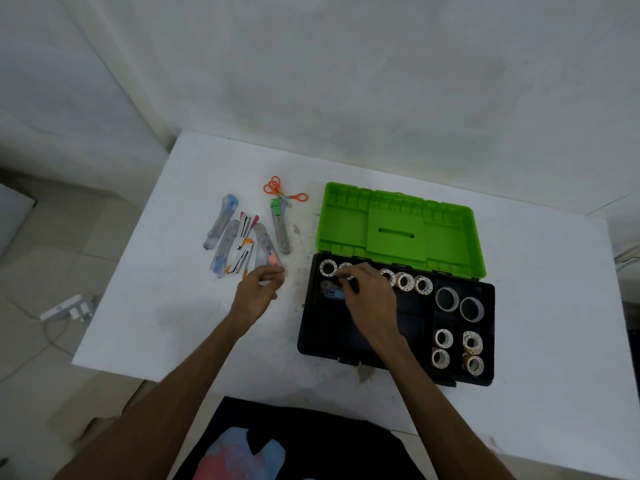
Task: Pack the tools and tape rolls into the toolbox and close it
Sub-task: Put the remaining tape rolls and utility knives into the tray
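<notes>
The black toolbox [398, 367] lies open on the white table, its green lid [398, 223] tipped back. Several tape rolls [405, 281] line its far edge and fill the right compartments [457, 344]. My right hand [367, 296] is inside the box at the left end of that row, fingers closed on a small tape roll [346, 271]; a blue tool [332, 292] lies just beneath it. My left hand [259, 289] is on the table left of the box, fingers pinched on the near end of a clear utility knife with a pink tip [266, 252].
More clear-bodied knives [221, 221] and packaged blades [242, 251] lie in a loose pile at the table's left. Orange scissors [280, 190] and a green-topped knife [280, 226] sit behind them. A power strip [65, 308] lies on the floor to the left.
</notes>
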